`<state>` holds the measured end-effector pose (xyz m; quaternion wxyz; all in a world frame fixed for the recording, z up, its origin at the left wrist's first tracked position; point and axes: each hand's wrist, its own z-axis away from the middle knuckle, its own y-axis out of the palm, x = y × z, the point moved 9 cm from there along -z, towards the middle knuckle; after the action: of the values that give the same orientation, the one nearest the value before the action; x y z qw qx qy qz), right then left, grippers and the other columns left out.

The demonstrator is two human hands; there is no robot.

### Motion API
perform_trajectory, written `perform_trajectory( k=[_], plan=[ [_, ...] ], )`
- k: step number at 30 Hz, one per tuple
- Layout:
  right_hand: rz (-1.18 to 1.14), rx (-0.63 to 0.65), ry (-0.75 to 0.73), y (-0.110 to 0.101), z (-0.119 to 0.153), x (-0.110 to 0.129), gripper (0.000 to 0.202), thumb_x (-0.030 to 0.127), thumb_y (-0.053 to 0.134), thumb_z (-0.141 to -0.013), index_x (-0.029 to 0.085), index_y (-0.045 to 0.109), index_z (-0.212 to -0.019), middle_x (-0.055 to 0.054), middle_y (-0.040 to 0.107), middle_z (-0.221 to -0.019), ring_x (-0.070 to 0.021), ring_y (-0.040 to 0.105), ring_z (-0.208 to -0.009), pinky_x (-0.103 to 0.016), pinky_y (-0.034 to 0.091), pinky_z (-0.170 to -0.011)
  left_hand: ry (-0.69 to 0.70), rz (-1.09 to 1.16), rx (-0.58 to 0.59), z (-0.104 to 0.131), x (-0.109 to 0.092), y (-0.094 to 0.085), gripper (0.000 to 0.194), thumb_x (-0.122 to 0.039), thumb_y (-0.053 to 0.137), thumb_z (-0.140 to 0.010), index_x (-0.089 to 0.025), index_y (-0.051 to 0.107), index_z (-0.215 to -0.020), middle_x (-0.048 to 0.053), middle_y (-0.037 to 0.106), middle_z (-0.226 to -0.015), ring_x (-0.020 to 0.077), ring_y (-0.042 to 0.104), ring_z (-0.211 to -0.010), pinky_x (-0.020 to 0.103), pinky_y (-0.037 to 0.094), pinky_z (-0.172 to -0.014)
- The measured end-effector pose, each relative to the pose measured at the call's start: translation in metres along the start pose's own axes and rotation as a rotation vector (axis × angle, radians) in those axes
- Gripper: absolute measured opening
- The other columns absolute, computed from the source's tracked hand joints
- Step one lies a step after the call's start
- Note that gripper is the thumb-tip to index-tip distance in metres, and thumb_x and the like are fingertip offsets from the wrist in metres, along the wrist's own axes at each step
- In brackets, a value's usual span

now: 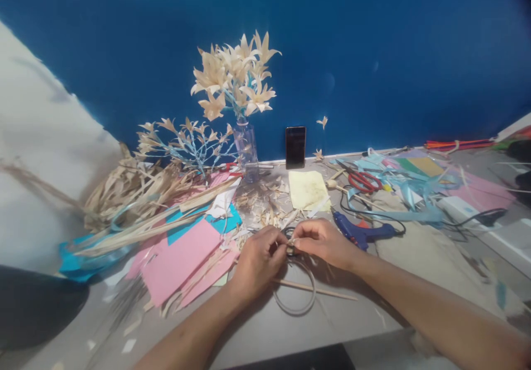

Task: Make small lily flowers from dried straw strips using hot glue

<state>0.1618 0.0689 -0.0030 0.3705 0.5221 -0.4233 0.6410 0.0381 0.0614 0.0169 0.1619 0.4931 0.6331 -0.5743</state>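
My left hand (260,256) and my right hand (321,240) meet over the middle of the grey table (265,342). The fingers of both are pinched together on something small and pale that I cannot make out. Just below them lies a grey ring of wire or cord (312,298), with a thin wooden stick (332,292) crossing it. A blue glue gun (365,230) rests to the right of my right hand. Behind my hands are dry husk scraps (274,207) and a yellow sheet (308,190).
A clear bottle (248,157) holds pale flowers (238,74) at the back. A phone (296,147) leans on the blue wall. Pink paper (182,259) and dry husks (124,187) lie left; red scissors (364,182), ribbons and a power strip (460,209) lie right.
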Motion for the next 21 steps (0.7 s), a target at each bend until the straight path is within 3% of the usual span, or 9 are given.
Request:
perform_trajectory(
  k=[4,12,21],
  plan=[
    [0.053,-0.002,-0.022,0.0,-0.001,-0.001,0.007,0.019,0.06,-0.071,0.015,0.064,-0.067,0.002,0.057,-0.059,-0.0113,0.049,-0.057,-0.023,0.034,-0.055,-0.021,0.02,0.015,0.0,0.0,0.001,0.017,-0.005,0.054,-0.076,-0.019,0.062,-0.069,0.0,0.062,-0.07,0.014,0.057,-0.067,0.025,0.04,-0.064],
    [-0.069,0.049,0.033,0.002,0.001,-0.001,0.007,0.02,0.062,-0.071,0.016,0.066,-0.068,0.001,0.062,-0.06,-0.0102,0.049,-0.054,-0.022,0.034,-0.051,-0.293,0.436,0.162,0.003,0.023,0.019,0.009,-0.02,0.062,-0.078,-0.016,0.062,-0.07,-0.003,0.055,-0.057,0.0083,0.046,-0.048,0.021,0.034,-0.047],
    [0.09,0.058,-0.111,-0.001,0.005,0.018,0.018,0.032,0.064,-0.081,0.015,0.067,-0.076,0.0,0.06,-0.07,-0.0126,0.052,-0.066,-0.024,0.039,-0.061,-0.277,0.391,0.224,0.003,0.022,0.023,0.009,-0.019,0.06,-0.076,-0.015,0.063,-0.07,-0.001,0.057,-0.059,0.0096,0.051,-0.052,0.02,0.037,-0.048]
  ],
)
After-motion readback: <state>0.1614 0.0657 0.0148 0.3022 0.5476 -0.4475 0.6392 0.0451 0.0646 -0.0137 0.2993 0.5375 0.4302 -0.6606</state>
